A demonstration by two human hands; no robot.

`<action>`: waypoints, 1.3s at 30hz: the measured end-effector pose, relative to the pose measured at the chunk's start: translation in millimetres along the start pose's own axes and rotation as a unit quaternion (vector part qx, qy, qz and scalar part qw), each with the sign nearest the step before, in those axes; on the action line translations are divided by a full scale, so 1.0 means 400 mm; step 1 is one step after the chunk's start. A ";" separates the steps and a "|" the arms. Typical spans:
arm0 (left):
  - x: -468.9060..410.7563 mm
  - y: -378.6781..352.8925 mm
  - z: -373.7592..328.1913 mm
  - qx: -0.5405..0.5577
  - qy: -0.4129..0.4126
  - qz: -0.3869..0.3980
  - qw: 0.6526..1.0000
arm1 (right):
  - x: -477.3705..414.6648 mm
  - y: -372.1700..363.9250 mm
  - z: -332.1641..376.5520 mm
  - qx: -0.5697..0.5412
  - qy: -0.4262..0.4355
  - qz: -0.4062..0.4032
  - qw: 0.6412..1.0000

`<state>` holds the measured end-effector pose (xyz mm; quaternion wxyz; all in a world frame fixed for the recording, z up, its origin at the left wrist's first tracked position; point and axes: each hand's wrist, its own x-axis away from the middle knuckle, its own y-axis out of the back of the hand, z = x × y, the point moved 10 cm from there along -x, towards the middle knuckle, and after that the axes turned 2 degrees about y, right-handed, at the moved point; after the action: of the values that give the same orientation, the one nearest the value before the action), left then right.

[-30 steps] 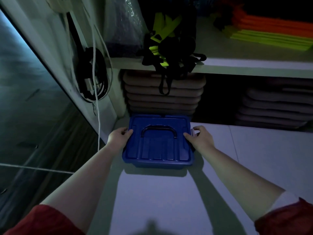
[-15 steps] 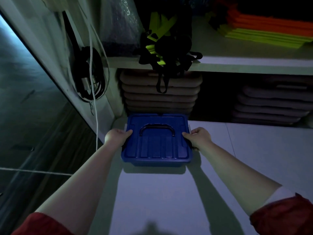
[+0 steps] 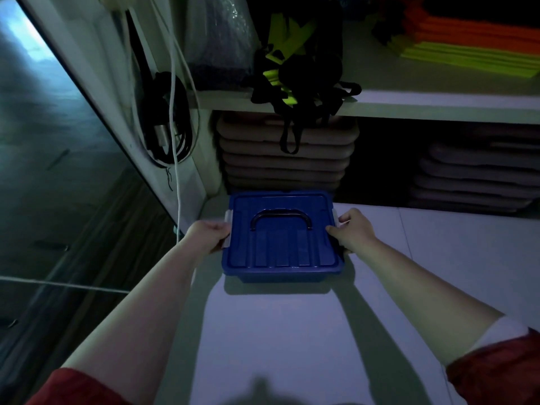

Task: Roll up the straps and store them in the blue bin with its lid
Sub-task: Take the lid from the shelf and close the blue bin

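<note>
The blue bin sits on the pale floor with its lid on and the dark handle folded flat on top. My left hand grips its left side at the grey latch. On the opposite side, my right hand holds the right edge by the other latch. A tangle of black and neon-yellow straps hangs over the front of the white shelf above the bin. What lies inside the bin is hidden by the lid.
Stacked tan mats fill the space under the shelf behind the bin, with more mats at right. Orange and yellow folded items lie on the shelf. Black cables and a white cord hang at left beside a glass panel.
Both hands have shifted a little outward on the bin's sides, uncovering the grey latches. The bin stays in about the same place on the floor.
</note>
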<state>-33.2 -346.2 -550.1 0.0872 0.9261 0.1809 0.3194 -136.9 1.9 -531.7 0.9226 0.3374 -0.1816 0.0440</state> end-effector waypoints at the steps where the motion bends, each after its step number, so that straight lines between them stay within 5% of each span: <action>1: 0.000 0.000 -0.012 -0.063 -0.018 -0.020 0.998 | 0.001 0.000 -0.001 -0.001 0.000 -0.003 1.000; 3: 0.024 -0.006 -0.049 -0.159 -0.061 -0.067 0.983 | 0.003 0.001 -0.003 0.001 0.002 -0.013 1.000; 6: 0.035 -0.008 -0.051 -0.135 -0.076 -0.083 0.984 | 0.005 0.005 -0.011 -0.031 -0.004 -0.009 0.999; 12: 0.030 0.004 -0.028 -0.071 -0.063 -0.078 0.992 | 0.020 -0.028 -0.059 -0.292 -0.087 0.109 0.946; 17: 0.028 0.005 -0.017 -0.040 -0.049 -0.078 0.995 | 0.012 -0.056 -0.061 -0.294 -0.074 0.146 0.942; 27: 0.026 0.002 -0.016 -0.053 -0.040 -0.064 0.996 | -0.007 -0.064 -0.047 -0.202 -0.046 0.078 0.975; 39: 0.061 -0.007 -0.065 -0.172 -0.095 -0.100 0.975 | 0.044 -0.041 -0.039 -0.148 -0.048 0.082 0.984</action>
<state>-32.5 -333.1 -517.0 0.2940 0.9004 0.2058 0.2458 -112.3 -1.4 -546.1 0.9460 0.1825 -0.2569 0.0762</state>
